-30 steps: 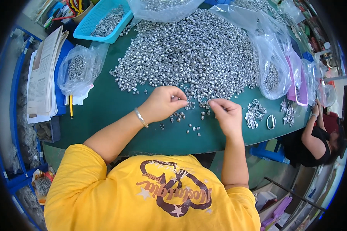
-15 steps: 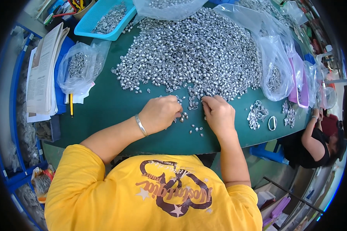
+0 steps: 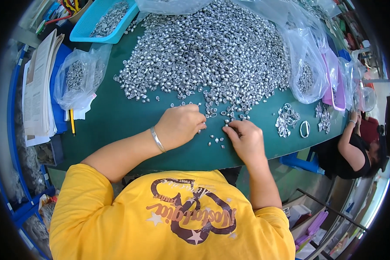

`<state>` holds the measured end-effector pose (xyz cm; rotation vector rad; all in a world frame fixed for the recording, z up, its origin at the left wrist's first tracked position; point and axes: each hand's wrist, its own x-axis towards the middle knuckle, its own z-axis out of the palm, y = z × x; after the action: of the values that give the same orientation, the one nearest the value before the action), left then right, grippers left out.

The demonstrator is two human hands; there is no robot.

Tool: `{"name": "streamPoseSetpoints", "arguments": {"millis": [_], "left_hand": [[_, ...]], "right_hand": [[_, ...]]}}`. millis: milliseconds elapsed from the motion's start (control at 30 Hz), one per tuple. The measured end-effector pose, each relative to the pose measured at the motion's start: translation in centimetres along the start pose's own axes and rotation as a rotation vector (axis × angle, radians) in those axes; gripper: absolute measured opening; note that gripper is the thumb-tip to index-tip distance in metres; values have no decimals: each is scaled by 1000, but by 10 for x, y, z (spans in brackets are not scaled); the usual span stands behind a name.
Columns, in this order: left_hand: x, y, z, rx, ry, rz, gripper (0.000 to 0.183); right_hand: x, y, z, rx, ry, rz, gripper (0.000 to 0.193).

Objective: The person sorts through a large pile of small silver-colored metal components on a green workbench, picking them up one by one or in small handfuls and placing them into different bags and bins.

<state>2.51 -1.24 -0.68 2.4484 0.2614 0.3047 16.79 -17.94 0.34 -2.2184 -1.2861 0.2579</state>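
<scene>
Heap of pieces (image 3: 208, 56) on table (image 3: 95, 125) — basket (image 3: 91, 39) left (bag (image 3: 80, 78) before it).

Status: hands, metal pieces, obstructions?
Left hand curled, grip unclear. Right hand at metal pieces. Metal pile beyond both. Clear bag at pile's right edge.

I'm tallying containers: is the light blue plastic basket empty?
No: small silvery metal pieces lie inside the light blue plastic basket; far end unseen.

Smooth, shiny metal pieces (image 3: 212, 54)
</scene>
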Motion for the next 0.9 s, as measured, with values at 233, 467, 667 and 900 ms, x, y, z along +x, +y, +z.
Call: {"name": "streamPoseSetpoints", "arguments": {"millis": [233, 467, 667, 900], "left_hand": [[10, 6, -22, -848, -81, -371, 2], [18, 1, -4, -765, 35, -275, 6], [41, 11, 17, 24, 26, 131, 7], [54, 6, 11, -828, -37, -244, 4]], "right_hand": [[-9, 17, -16, 1310, -121, 469, 12], [5, -1, 9, -13, 148, -81, 10], [-6, 19, -13, 1298, -12, 473, 3], [3, 14, -5, 34, 199, -22, 8]]}}
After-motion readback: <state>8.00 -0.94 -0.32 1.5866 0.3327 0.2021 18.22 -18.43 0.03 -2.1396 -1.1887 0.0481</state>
